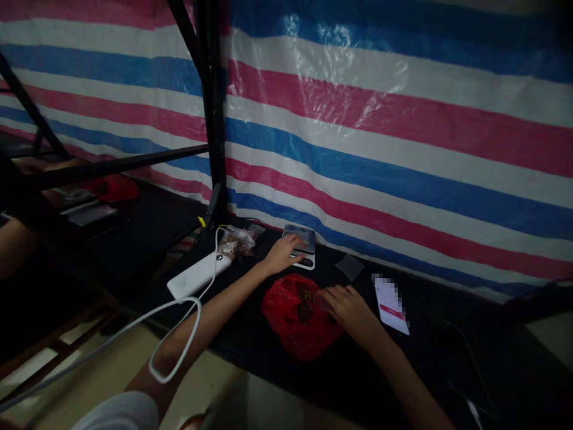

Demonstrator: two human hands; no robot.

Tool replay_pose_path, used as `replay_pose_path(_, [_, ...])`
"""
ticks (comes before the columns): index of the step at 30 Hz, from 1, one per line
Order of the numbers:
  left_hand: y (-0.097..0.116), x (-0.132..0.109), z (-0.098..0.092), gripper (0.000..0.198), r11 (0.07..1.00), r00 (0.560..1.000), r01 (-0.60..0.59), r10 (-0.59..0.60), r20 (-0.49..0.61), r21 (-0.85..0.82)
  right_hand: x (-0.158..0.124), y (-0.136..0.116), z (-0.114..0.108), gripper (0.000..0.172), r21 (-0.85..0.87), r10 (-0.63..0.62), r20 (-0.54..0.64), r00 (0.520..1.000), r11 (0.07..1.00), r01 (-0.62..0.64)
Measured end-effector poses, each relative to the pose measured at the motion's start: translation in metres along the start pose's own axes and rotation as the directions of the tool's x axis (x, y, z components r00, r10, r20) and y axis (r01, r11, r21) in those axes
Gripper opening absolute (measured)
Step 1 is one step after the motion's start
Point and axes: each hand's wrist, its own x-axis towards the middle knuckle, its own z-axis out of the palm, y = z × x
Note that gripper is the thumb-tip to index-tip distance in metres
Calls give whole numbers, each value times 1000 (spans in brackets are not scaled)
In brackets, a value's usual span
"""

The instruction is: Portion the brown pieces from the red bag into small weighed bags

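Note:
My left hand (283,254) rests with its fingers apart on a small digital kitchen scale (298,245), over the scale's front edge. My right hand (349,310) lies at the side of a crumpled red plastic bag (298,316), with dark brown pieces showing at the bag's opening. Whether those fingers grip the bag is hidden. A clear bag of brown pieces (235,242) sits left of the scale. A white power bank (199,275) lies beyond my left forearm, its white cable (176,352) looping down past that arm.
A white phone or card (390,306), partly pixelated, and a small clear square sachet (349,267) lie on the black table (447,334). A striped tarpaulin (394,137) hangs behind a black metal post (212,119). Another person's arm (13,248) and a red item (114,188) are at far left.

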Motion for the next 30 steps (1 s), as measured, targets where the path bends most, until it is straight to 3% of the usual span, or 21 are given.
replay_pose_path(4, [23, -48, 7, 43, 995, 968, 100, -99, 230, 11, 15, -2, 3, 31, -59, -44, 0, 999, 997, 44])
replay_pose_path(7, [24, -67, 15, 33, 982, 940, 188, -185, 287, 18, 27, -8, 7, 33, -131, -82, 24, 996, 988, 85])
replay_pose_path(10, [22, -72, 20, 19, 970, 937, 243, -240, 255, 23, 32, -16, 12, 34, -195, -73, 27, 997, 978, 77])
replay_pose_path(14, [25, -71, 22, 20, 955, 938, 297, -290, 189, -13, 27, -24, 12, 33, -221, -47, 8, 999, 974, 48])
replay_pose_path(19, [27, -68, 22, 21, 909, 911, 405, -393, 127, -96, 11, -36, -1, 17, -100, 58, 10, 998, 993, -57])
replay_pose_path(22, [27, -67, 22, 21, 887, 901, 433, -420, 108, -160, 3, -44, -7, 15, -6, 126, 67, 990, 992, -126])
replay_pose_path(27, [31, -66, 24, 19, 847, 908, 412, -410, 80, -334, 3, -56, 0, 16, 59, 330, 117, 937, 939, -339])
replay_pose_path(30, [34, -64, 29, 16, 774, 900, 411, -427, 81, -482, 4, -64, 8, 19, 101, 411, 156, 898, 898, -428])
